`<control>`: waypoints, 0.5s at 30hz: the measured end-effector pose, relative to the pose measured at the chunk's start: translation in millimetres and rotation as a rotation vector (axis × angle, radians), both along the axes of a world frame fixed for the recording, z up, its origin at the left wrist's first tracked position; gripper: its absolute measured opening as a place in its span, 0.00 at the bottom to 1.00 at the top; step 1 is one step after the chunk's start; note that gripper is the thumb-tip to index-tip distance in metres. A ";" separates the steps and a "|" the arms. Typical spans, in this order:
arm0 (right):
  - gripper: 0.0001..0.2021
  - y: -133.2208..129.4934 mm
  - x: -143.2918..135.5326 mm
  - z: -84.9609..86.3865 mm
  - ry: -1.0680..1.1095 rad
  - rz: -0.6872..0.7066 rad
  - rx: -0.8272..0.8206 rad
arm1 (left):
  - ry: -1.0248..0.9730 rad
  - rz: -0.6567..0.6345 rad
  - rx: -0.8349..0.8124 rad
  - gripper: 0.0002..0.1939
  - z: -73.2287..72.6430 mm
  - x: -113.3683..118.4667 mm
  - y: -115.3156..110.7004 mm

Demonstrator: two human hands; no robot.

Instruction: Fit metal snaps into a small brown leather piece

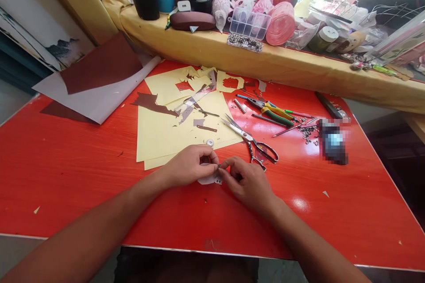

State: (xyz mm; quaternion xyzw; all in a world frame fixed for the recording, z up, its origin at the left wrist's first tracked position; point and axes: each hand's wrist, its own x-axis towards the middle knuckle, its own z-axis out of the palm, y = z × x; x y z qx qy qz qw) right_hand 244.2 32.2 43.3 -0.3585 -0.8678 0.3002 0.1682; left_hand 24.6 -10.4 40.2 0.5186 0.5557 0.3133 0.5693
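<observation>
My left hand (189,166) is closed, thumb against fingers, on a small pale, thin piece (206,180) whose lower edge shows under the thumb. A small round metal-looking part (218,181) sits at the right end of that piece. My right hand (247,181) is pinched at the same spot, its fingertips almost touching my left thumb. Whatever tiny thing lies between the right fingertips is too small to name. Just beyond my left fingers is a small round silvery disc (210,142). Open-bladed scissors (247,136) lie beyond my right hand.
Yellow paper sheets (166,137) with brown scraps lie ahead on the red table (83,163). Pliers (270,112), pens and small metal bits (308,132) are at right. Rolled brown sheet material (102,66) lies back left. A cloth-covered ledge (192,48) holds a plastic organizer box (249,22).
</observation>
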 end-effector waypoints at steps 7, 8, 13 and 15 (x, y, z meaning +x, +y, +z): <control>0.07 1.5 1.0 -2.3 -0.022 -0.027 -0.023 | 0.006 -0.032 0.026 0.06 -0.8 -1.7 0.3; 0.07 1.7 1.1 -2.4 -0.024 -0.030 -0.032 | 0.009 -0.034 0.030 0.06 -1.0 -2.0 0.5; 0.06 4.2 1.2 -2.7 -0.019 -0.036 -0.129 | 0.052 -0.056 0.071 0.06 -0.8 -2.7 2.4; 0.07 5.2 1.0 -2.4 -0.004 -0.041 -0.157 | 0.059 -0.055 0.075 0.06 -0.3 -2.5 2.7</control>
